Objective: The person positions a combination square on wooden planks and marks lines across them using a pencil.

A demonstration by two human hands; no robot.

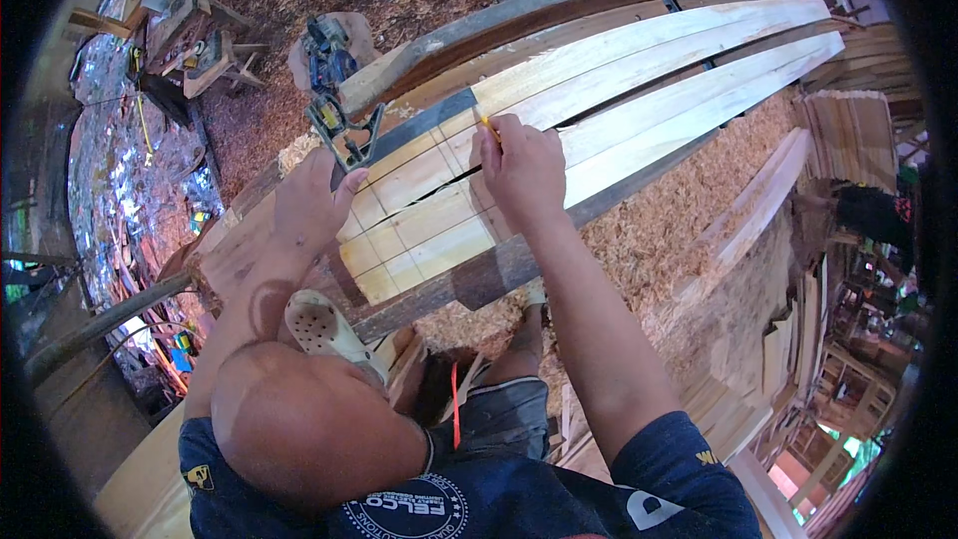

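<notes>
My right hand (521, 165) pinches a yellow pencil (487, 123), its tip over the pale boards. Several long, narrow wooden boards (599, 105) lie side by side on a bench, with dark gaps between some of them and pencil lines across their near-left ends. A dark flat strip (424, 127), like a straightedge or the blade of a square, lies along the far edge of the boards, one end by the pencil. At its other end my left hand (317, 202) is closed, thumb toward the boards; its fingers are partly hidden.
Beyond my left hand sits a dark tool with a loop-like frame (344, 130), and behind it a blue-and-black power tool (329, 48). A thick curved timber (559, 15) runs behind the boards. Wood shavings (649, 240) cover the floor; stacked planks (848, 135) stand right.
</notes>
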